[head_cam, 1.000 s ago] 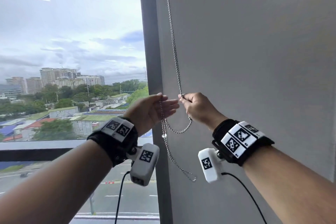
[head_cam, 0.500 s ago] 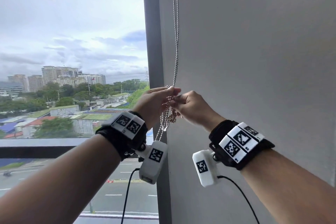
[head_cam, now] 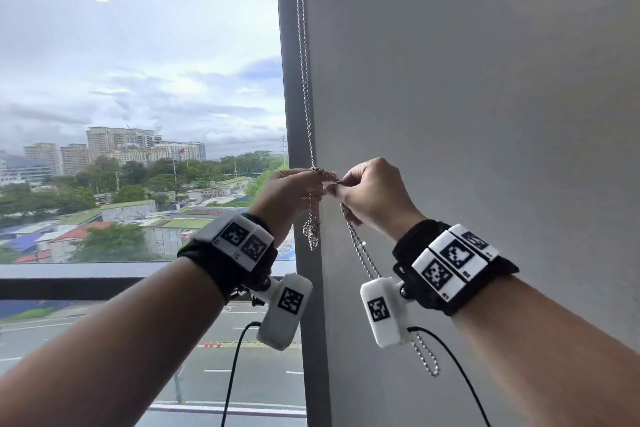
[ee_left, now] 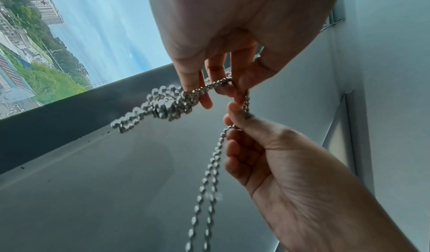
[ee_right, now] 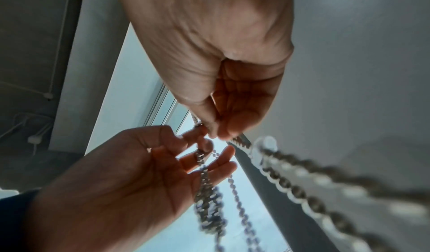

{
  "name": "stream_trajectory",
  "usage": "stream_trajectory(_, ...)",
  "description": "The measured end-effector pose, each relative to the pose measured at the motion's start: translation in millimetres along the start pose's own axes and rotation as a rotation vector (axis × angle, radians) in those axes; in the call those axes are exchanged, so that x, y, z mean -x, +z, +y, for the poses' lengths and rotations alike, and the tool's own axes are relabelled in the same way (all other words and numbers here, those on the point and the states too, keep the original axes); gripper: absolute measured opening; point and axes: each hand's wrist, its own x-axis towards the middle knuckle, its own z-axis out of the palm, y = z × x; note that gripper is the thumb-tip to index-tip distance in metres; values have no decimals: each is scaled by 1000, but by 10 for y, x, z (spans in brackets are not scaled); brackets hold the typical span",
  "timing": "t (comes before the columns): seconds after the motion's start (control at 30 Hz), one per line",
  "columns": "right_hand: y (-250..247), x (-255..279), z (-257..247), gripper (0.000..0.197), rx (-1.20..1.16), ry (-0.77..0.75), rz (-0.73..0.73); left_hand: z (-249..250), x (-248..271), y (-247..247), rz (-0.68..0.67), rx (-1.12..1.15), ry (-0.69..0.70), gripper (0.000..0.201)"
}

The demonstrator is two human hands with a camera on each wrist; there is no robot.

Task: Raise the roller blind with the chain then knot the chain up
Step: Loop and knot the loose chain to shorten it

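The left hand [head_cam: 284,201] pinches the shiny chain [head_cam: 306,80] beside the window frame [head_cam: 294,114]. The right hand [head_cam: 374,198] pinches it too, and a bunched knot [ee_left: 165,105] hangs by the left fingers [ee_left: 204,98].

High-rise room: window [head_cam: 138,80] overlooks city rooftops.
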Motion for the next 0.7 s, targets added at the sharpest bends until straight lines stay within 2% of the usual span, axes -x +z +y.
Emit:
stream_trajectory(0.13,25,-62,17,18,-117,72,2,-20,23,18,31,-41,22,31)
stream_trajectory(0.27,74,-74,-33,13,-489,299,-72,-18,38,26,42,-44,60,46)
stream_trajectory(0.4,93,-47,-60,9,-687,377,-161,-50,24,31,72,-17,139,33)
stream_trajectory(0.53,108,-49,-56,12,-790,385,-232,-78,25,40,134,-107,240,34)
stream_trajectory(0.6,104,-41,-59,16,-834,388,-268,-96,18,21,135,-156,221,32)
stream_trajectory(0.7,109,-18,-77,15,-810,393,-269,-148,-12,-15,139,-148,118,32)
